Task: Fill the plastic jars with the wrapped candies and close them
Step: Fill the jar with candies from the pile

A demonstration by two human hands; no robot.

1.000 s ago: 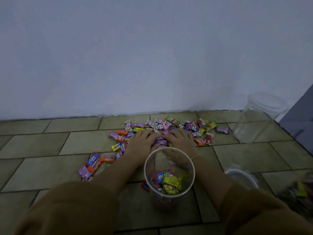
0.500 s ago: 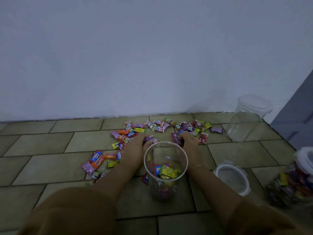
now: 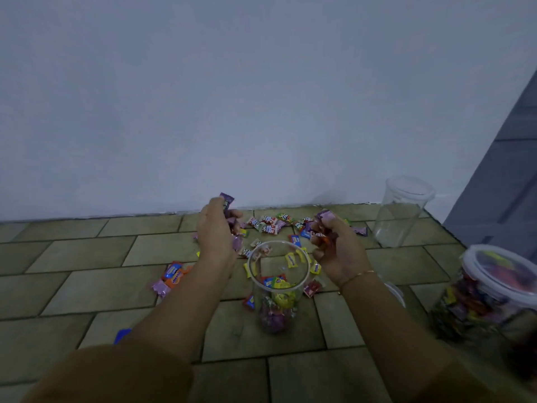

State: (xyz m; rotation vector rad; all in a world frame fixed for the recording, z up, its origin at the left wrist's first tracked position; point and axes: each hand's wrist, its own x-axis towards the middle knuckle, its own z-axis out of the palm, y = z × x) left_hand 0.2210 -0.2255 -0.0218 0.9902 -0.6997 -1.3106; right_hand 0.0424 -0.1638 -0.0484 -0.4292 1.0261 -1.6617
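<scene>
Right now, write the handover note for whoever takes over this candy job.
Left hand and right hand each hold a fistful of candies, raised beside the open jar.
That jar stands on the floor, only partly filled.
Loose candies lie near the wall.
A full jar with its lid on stands at right; an empty jar waits behind.
Left: drop both handfuls in, gather the rest, close the jars.
</scene>
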